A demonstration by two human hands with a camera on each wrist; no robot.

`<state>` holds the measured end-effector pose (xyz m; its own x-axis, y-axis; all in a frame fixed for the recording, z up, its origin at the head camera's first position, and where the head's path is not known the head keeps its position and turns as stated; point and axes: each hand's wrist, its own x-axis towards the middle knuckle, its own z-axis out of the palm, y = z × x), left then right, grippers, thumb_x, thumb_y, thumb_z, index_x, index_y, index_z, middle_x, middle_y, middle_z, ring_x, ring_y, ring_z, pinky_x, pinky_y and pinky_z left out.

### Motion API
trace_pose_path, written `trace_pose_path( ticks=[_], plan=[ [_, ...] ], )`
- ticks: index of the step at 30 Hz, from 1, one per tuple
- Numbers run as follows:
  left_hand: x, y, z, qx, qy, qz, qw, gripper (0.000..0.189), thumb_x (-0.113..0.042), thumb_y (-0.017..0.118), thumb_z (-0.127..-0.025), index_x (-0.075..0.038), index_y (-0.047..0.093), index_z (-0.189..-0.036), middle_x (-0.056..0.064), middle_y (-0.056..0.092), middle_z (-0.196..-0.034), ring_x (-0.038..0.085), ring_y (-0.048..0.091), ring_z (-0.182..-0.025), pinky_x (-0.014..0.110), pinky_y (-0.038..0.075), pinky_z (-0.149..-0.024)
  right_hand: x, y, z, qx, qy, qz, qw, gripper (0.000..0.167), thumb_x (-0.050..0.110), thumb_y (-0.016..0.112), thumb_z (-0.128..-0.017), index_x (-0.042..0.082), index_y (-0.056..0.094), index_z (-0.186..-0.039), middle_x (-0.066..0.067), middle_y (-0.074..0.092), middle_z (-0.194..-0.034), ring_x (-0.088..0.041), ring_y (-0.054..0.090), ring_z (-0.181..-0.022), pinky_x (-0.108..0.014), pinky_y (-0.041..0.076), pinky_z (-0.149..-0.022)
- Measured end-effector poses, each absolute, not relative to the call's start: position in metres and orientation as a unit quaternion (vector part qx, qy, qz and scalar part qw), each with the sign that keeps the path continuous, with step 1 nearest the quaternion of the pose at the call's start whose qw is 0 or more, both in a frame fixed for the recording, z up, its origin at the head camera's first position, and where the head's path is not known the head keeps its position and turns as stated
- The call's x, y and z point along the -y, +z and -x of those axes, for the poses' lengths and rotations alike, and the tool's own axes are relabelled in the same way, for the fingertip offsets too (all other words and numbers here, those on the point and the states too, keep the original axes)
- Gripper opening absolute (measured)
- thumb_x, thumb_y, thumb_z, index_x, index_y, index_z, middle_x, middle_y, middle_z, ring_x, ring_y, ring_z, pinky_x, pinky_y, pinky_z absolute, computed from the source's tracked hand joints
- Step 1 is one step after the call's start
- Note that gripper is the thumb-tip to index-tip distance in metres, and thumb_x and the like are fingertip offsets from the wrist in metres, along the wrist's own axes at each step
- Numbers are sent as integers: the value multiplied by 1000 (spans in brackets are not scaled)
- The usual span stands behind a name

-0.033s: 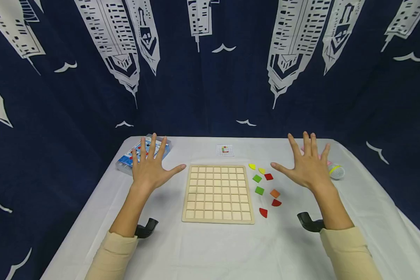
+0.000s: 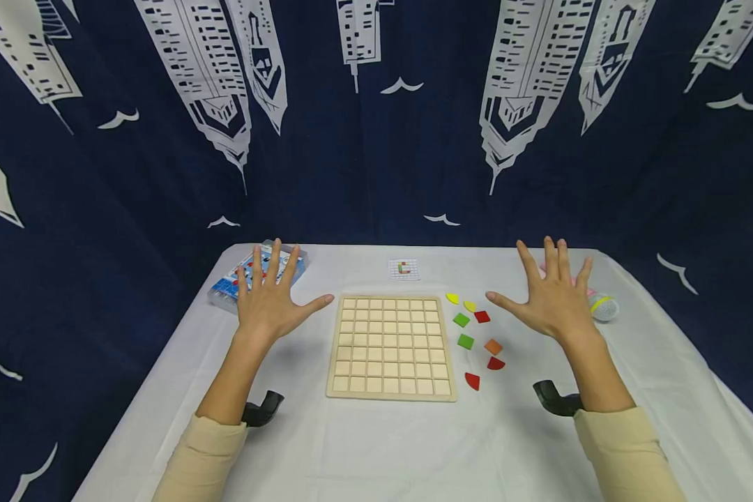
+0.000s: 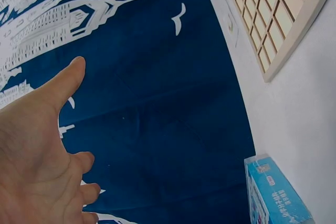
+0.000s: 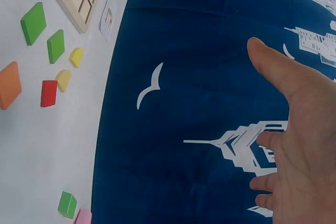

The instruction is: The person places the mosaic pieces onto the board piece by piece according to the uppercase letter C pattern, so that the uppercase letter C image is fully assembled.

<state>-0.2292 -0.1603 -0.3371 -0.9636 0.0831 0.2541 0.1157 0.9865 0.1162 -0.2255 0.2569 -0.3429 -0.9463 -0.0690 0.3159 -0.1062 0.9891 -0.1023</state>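
Observation:
My left hand [image 2: 266, 310] is raised over the table's left side, fingers spread, holding nothing. On the other side my right hand [image 2: 555, 300] is also held up with spread fingers and no object in it. Between them lies a pale wooden board [image 2: 390, 351] with a grid of square cells. Right of the board are loose flat pieces: two green diamonds [image 2: 466, 341], an orange diamond [image 2: 493, 346], a red diamond [image 2: 482, 316], two yellow rounded pieces [image 2: 452, 298] and two red rounded wedges [image 2: 473, 381]. A small green block [image 4: 67, 205] shows in the right wrist view.
A printed grid card [image 2: 404, 270] lies behind the board. Behind my left hand sits a blue clear-sided box [image 2: 229, 287]. Partly hidden by my right hand is a pink and grey object with a yellow band [image 2: 604, 308]. A dark blue patterned curtain [image 2: 364, 174] hangs behind the white table.

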Motion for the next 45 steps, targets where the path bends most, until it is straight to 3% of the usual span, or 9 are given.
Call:
trace_pose_path(
  ticks=[11,15,18,21,24,29,36,40,45],
  plan=[
    [160,-347,228,981,-116,53,144,95,-74,41,-80,-19,6,-150,10,-7,-154,32,-15,-137,60,-3,-106,-251,-349,225,973,85,-54,208,88,57,55,-83,11,19,-148,-29,13,-147,-39,-5,-138,-63,-13,-102],
    [158,-365,224,969,-185,53,156,90,-63,46,-85,-14,7,-150,16,-1,-153,36,-10,-137,61,2,-106,-242,-362,225,953,130,-62,266,71,33,66,-84,3,35,-140,-29,35,-135,-44,28,-126,-60,19,-104],
    [155,-383,222,957,-232,63,163,88,-54,52,-87,-9,8,-149,19,4,-152,39,-6,-137,61,5,-107,-237,-376,230,938,169,-68,293,60,19,70,-82,3,45,-134,-24,48,-113,-37,48,-97,-47,43,-79],
    [151,-404,222,948,-263,88,156,87,-48,55,-88,-7,8,-149,20,9,-152,38,-2,-138,60,9,-107,-236,-391,240,936,202,-78,278,56,13,69,-82,6,47,-133,-16,50,-91,-26,46,-68,-35,40,-53],
    [147,-425,222,946,-274,119,126,88,-48,57,-87,-8,8,-149,19,12,-152,37,2,-138,59,13,-107,-238,-404,251,944,224,-93,223,52,11,67,-84,7,48,-132,-8,48,-74,-19,39,-55,-29,34,-44],
    [144,-454,222,938,-300,169,48,96,-51,62,-82,-9,8,-149,17,13,-152,39,8,-137,60,16,-106,-244,-423,267,951,259,-94,139,42,9,64,-86,6,53,-126,-2,43,-58,-15,36,-47,-26,31,-42],
    [146,-479,221,927,-310,195,-77,111,-57,68,-73,-9,3,-149,18,4,-153,32,4,-139,49,6,-111,-254,-450,291,947,286,-98,111,35,8,66,-85,4,61,-119,-3,40,-54,-16,35,-47,-27,30,-43],
    [146,-481,218,931,-280,217,-82,122,-61,74,-64,2,10,-146,22,6,-151,33,3,-139,48,1,-111,-258,-461,303,947,302,-82,72,32,12,64,-87,4,62,-118,-3,41,-56,-16,36,-49,-27,31,-44],
    [145,-483,216,938,-248,232,-75,125,-66,73,-59,3,14,-145,20,6,-152,31,2,-139,48,0,-111,-261,-470,314,947,311,-70,42,32,15,63,-89,6,63,-119,-2,41,-55,-16,37,-49,-27,32,-44]
  ],
)
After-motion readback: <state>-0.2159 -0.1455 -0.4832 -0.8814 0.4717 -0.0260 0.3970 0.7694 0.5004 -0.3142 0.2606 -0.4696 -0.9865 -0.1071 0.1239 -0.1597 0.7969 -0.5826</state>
